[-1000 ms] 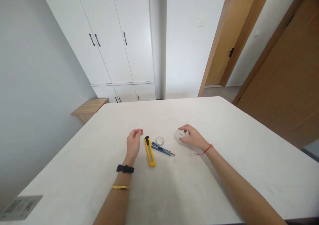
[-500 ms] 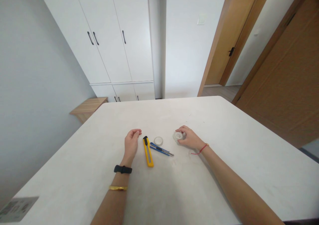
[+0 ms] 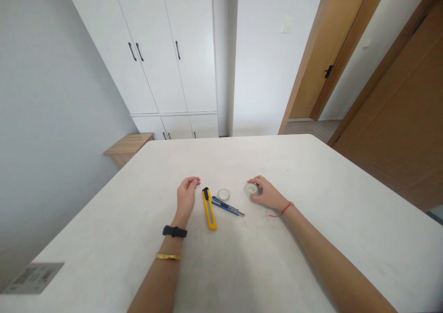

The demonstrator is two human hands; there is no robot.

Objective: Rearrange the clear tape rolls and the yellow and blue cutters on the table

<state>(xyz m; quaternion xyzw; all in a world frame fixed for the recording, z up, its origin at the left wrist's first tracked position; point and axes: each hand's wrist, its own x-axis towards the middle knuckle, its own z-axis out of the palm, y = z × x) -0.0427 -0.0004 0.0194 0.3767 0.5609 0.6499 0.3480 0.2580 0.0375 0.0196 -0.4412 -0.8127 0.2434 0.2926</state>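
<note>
My right hand [image 3: 267, 195] rests on the table with thumb and fingers curled around a small roll of clear tape [image 3: 251, 189]. On the left, my left hand [image 3: 187, 194] is closed with its fingertips pinched together; anything between them is too small to make out. Just right of it lies a yellow box cutter [image 3: 209, 211], its black end pointing away from me. A blue box cutter [image 3: 226, 207] lies slanted beside it, metal tip towards the right. Between the hands, behind the blue cutter, a second roll of clear tape [image 3: 223, 195] lies flat.
Everything lies on a white table [image 3: 221, 267]. A printed card or sheet [image 3: 34, 277] is at its near left corner. Beyond the far edge stand a white cabinet [image 3: 166, 82] and a low wooden stand [image 3: 129, 146]. Wooden doors [image 3: 320, 63] are at the right.
The whole view has shifted a little, so everything appears slightly further right. Both hands keep nearly the same pose, and the cutters and rolls stay in place on the table.
</note>
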